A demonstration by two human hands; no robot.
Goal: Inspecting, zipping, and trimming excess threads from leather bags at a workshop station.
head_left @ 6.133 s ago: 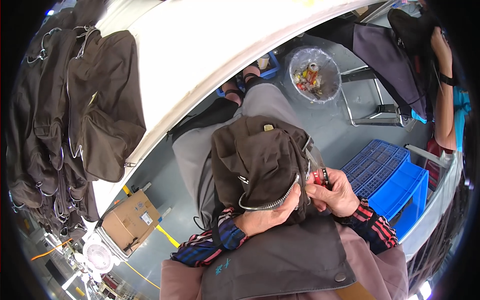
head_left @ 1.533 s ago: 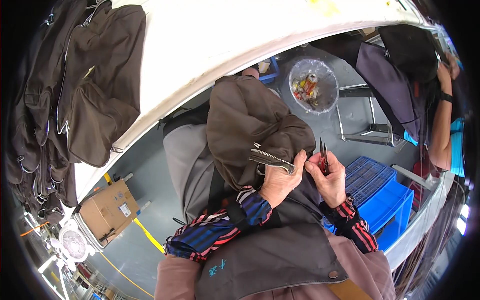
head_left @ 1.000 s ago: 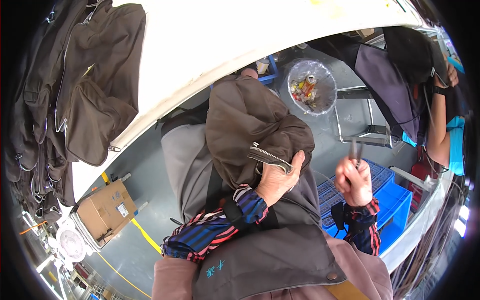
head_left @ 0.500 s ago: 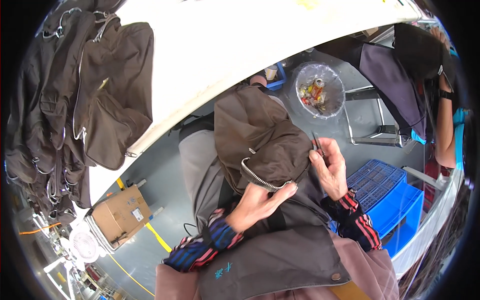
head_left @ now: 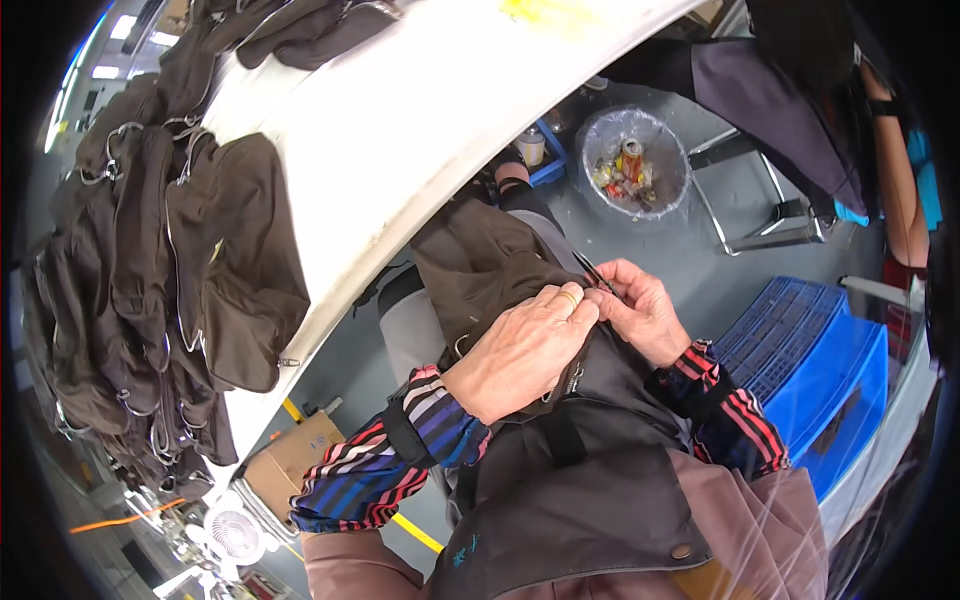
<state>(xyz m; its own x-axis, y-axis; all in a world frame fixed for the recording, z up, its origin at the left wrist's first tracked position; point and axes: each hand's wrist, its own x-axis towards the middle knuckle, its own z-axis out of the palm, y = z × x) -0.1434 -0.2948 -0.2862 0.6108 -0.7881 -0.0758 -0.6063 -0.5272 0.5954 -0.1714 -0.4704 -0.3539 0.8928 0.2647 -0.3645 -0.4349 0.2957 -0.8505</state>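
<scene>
Across my lap lies a dark brown fabric bag (head_left: 480, 255) with a silver zipper, its zip pull hanging below my left hand. My left hand (head_left: 525, 350) is closed with its back up, fingers pinching the bag's edge. Against those fingertips is my right hand (head_left: 640, 312), closed around thin, dark, pointed thread snips (head_left: 586, 266). The snips' blades point up and left, close over the cloth. My fingers hide the spot on the seam where both hands meet.
More brown zippered bags (head_left: 240, 270) are heaped on the white table (head_left: 370, 120) at left. Beyond my knees stands a lined trash bin (head_left: 632, 165). At right are a blue plastic stool (head_left: 830, 400), a metal-legged stool (head_left: 770, 235) and another person's arm (head_left: 900, 190).
My left hand has come up from the zipper opening onto the bag's edge beside my right hand. The bag is bunched and turned, and the view has shifted.
</scene>
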